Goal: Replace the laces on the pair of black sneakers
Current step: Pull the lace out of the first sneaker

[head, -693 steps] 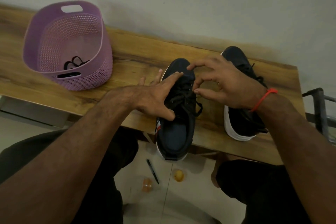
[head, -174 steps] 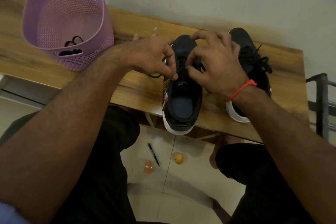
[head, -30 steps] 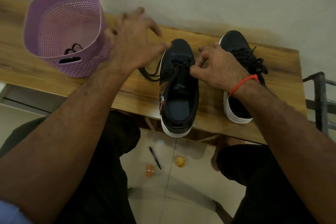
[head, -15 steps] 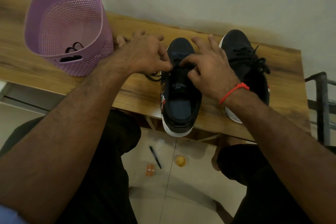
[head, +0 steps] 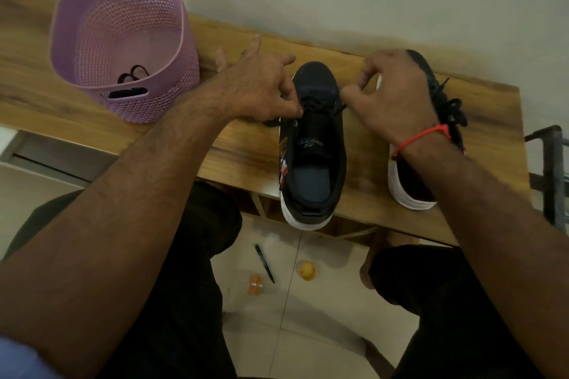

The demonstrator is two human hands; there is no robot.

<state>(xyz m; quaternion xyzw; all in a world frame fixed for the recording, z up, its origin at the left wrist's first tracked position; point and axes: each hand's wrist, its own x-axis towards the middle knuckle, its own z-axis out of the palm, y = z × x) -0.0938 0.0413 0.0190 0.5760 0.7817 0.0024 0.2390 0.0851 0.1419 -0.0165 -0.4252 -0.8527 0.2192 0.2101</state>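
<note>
Two black sneakers with white soles stand on the wooden table (head: 234,144), toes toward the wall. The left sneaker (head: 314,160) is in the middle, its upper eyelets bare and its heel hanging over the front edge. My left hand (head: 258,89) pinches the black lace (head: 320,106) at the sneaker's left eyelets. My right hand (head: 397,95) pinches the lace's other end at the right side, fingers curled. The right sneaker (head: 443,108) is laced and partly hidden behind my right wrist.
A purple perforated basket (head: 92,49) stands at the table's left with a black lace (head: 132,75) inside. The wall runs right behind the table. On the floor below lie a pen (head: 264,263), an orange cap (head: 255,284) and a yellow ball (head: 305,269). A metal frame (head: 551,169) stands at the right.
My two hands have drawn apart across the left sneaker, the right hand moving right with the lace end, pulling the lace taut across the eyelets.
</note>
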